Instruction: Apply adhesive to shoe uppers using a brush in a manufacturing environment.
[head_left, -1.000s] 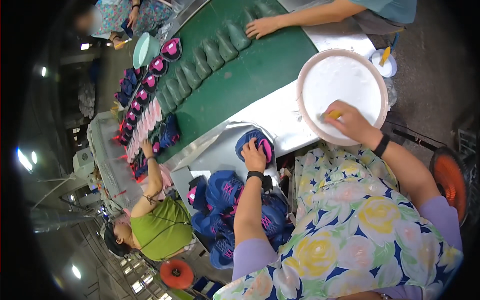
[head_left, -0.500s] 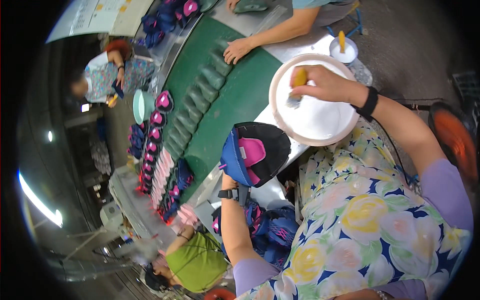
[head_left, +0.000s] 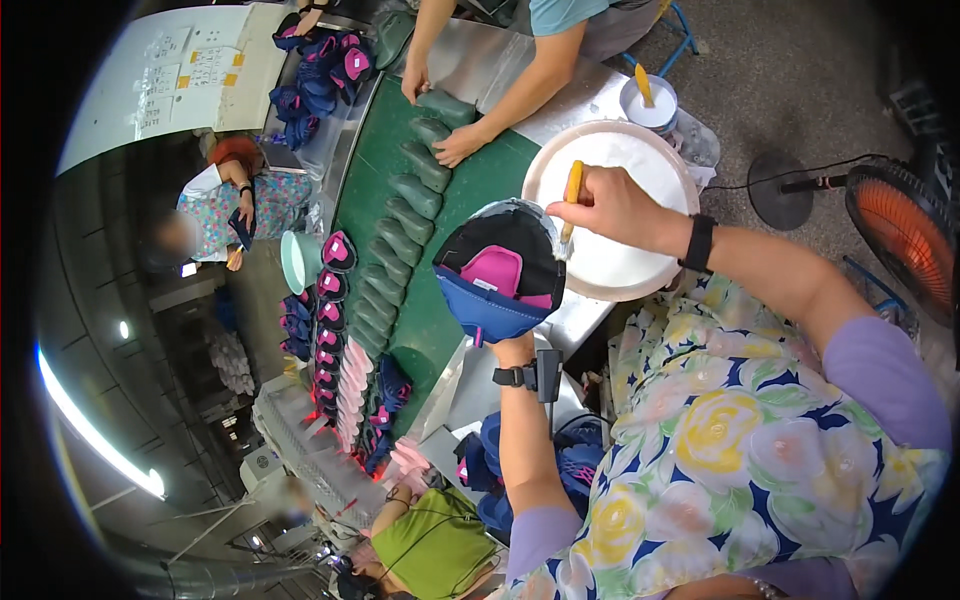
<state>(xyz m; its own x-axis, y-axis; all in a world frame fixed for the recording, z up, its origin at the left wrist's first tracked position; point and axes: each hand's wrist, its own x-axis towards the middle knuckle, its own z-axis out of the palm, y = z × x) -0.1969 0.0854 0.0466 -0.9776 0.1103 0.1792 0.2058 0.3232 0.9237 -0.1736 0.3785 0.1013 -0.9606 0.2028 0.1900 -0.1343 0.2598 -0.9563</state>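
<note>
Pinching a yellow-handled brush, right hand fingers closed on it, bristles at the shoe upper. Left hand grips upper from below, tilted up for access. White glue bowl just beside.

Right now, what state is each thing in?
Shoe upper: lifted off the table, held from below by the left hand.
Brush: gripped in the right hand, bristles at the upper's edge.
White basin: open, behind the brush.
Green moulds: lined along the green belt.
</note>
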